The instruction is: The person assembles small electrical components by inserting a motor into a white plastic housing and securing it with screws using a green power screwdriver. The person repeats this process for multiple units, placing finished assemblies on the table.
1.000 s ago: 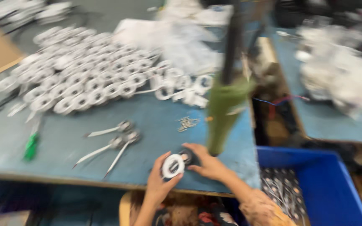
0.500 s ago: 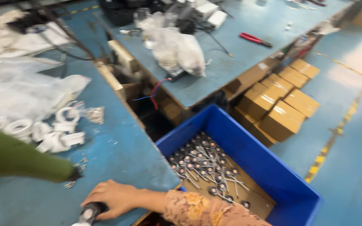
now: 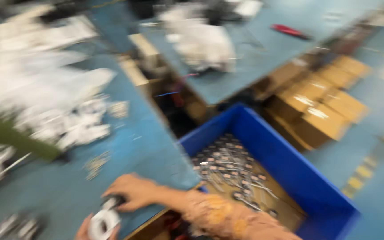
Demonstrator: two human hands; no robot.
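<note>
Brown cardboard boxes (image 3: pixel 321 109), each with a pale label on top, are stacked on the floor just right of the blue bin's (image 3: pixel 290 164) far wall. Clear plastic bags (image 3: pixel 203 40) are piled near the far table's (image 3: pixel 263 58) left edge.

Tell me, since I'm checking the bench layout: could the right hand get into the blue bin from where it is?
Probably yes. The right hand rests on the blue table by a white ring, and the blue bin stands open-topped just past the table's edge on that side. Nothing visibly blocks the way, though the picture is blurred.
</note>
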